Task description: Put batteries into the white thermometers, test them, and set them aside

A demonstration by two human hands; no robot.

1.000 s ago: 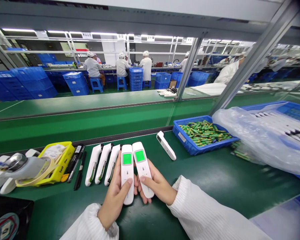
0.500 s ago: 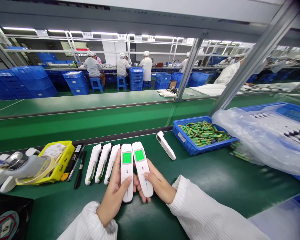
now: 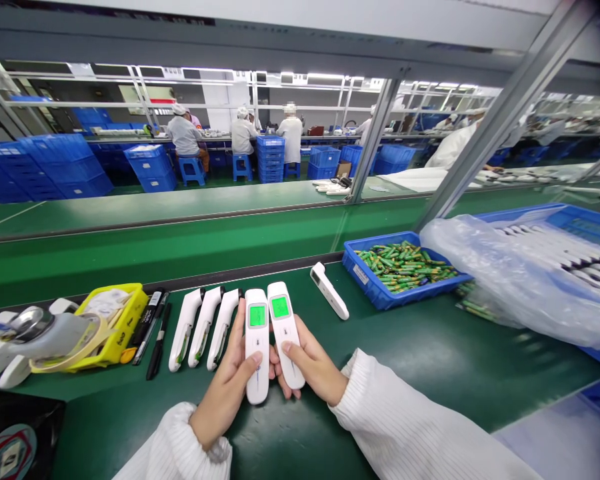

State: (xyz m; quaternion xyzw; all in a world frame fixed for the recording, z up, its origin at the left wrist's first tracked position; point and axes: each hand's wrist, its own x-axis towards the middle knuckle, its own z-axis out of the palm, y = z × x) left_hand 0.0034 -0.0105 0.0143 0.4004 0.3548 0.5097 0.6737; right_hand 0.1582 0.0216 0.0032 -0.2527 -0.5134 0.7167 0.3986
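Around us on the green bench (image 3: pixel 405 373), things crowd both sides. To our left we have a yellow basket (image 3: pixel 130 327), a bottle (image 3: pixel 55 332) with a metal top overlapping it in our view, then a marker (image 3: pixel 147 317) and a black pen (image 3: pixel 159 343). Next comes a row of three white units (image 3: pixel 207 320), with green showing at the near ends of at least two; the last of them sits just beside our left hand (image 3: pixel 224 393) and hems in that side. Beyond our right hand (image 3: pixel 320 368) a lone white unit (image 3: pixel 331 293) lies slantwise, and past it a blue tray (image 3: pixel 390 299) holds green batteries (image 3: pixel 405 267). Farther right, a plastic bag (image 3: pixel 480 260) lies over a large blue tray (image 3: pixel 570 209).

Our left hand is closed round the left unit (image 3: pixel 257 335), thumb on its face, and our right hand grips the right unit (image 3: pixel 283 327) likewise. We hold the pair side by side, mid-view, green screens (image 3: pixel 257 315) turned towards us. The left unit's long axis runs almost straight away from us, screen end far; the right unit's screen end leans left, so their near ends spread apart
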